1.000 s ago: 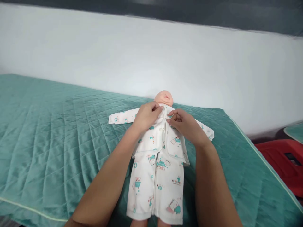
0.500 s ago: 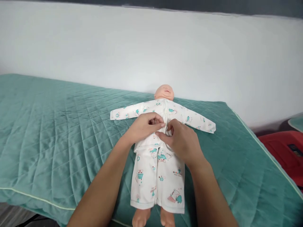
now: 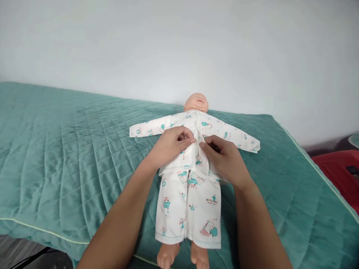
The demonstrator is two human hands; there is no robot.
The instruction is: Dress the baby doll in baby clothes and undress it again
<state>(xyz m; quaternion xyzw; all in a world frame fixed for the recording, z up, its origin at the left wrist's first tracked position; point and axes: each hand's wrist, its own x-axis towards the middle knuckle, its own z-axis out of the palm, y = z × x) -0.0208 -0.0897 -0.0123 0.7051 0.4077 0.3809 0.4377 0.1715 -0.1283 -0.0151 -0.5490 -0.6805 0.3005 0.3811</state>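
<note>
A baby doll point(image 3: 196, 102) lies on its back with its arms spread out. It wears a white printed baby shirt point(image 3: 179, 160) and matching pants point(image 3: 174, 209); its bare feet stick out below. My left hand point(image 3: 176, 145) pinches the left front edge of the shirt near the chest opening. Thumb and fingers of my right hand point(image 3: 224, 155) are closed on the other front edge, which is lifted a little. The two edges are slightly apart between my hands, while the collar end looks joined. Any fastener under my fingertips is hidden.
A green quilted cover point(image 3: 84, 164) lies beneath the doll, with light piping along its edges. Behind it rises a white wall point(image 3: 140, 48). At the far right sits a red object point(image 3: 336, 172); a dark cable point(image 3: 33, 257) shows at the lower left.
My right hand has moved slightly right, drawing its shirt edge away so a gap shows at the front. My left hand stays about where it was. The view has tilted slightly.
</note>
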